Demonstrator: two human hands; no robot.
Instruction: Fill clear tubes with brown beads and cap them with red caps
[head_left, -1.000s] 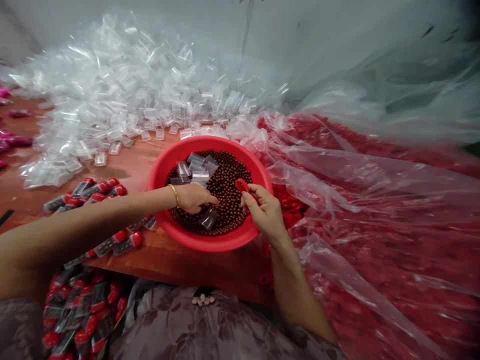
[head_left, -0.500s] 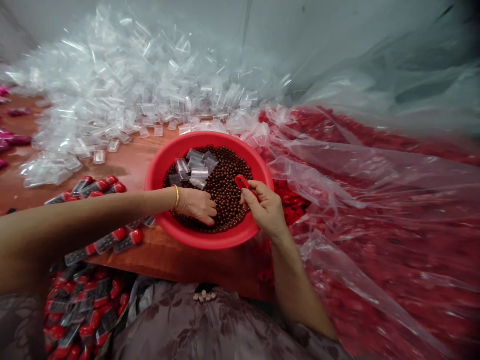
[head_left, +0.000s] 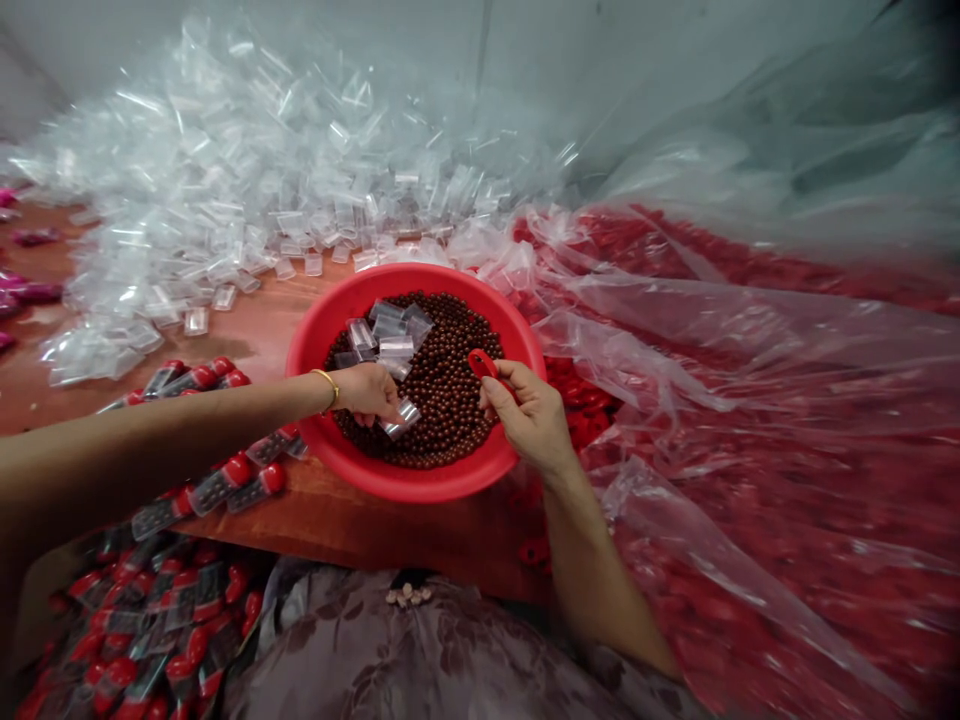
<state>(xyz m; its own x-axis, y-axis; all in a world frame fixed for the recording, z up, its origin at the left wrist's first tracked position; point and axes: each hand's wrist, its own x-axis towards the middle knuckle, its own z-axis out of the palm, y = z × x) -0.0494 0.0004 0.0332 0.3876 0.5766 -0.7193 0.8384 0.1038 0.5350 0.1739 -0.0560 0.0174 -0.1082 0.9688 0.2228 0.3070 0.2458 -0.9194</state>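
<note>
Inspecting one red bowl [head_left: 420, 485], we find left hand [head_left: 370, 393] at nine o'clock pinching one clear case [head_left: 405, 417], right hand [head_left: 531, 415] at three gripping one red cap [head_left: 488, 368].

Place: you are in what looks like a small workshop for assembling or packing goods by hand.
Worktop [head_left: 360, 522]: orange-red, loaded in front of you with loose parts in bulk.
Clear plastic pieces [head_left: 225, 215]: heaped high before a pale wall [head_left: 420, 55].
Red parts [head_left: 589, 420]: massed to your right, mostly under plastic sheeting [head_left: 637, 350].
Basin [head_left: 416, 487]: red, within your reach, full of brown beads [head_left: 457, 400].
Red-ended packs [head_left: 217, 485]: many alike, at your left.
</note>
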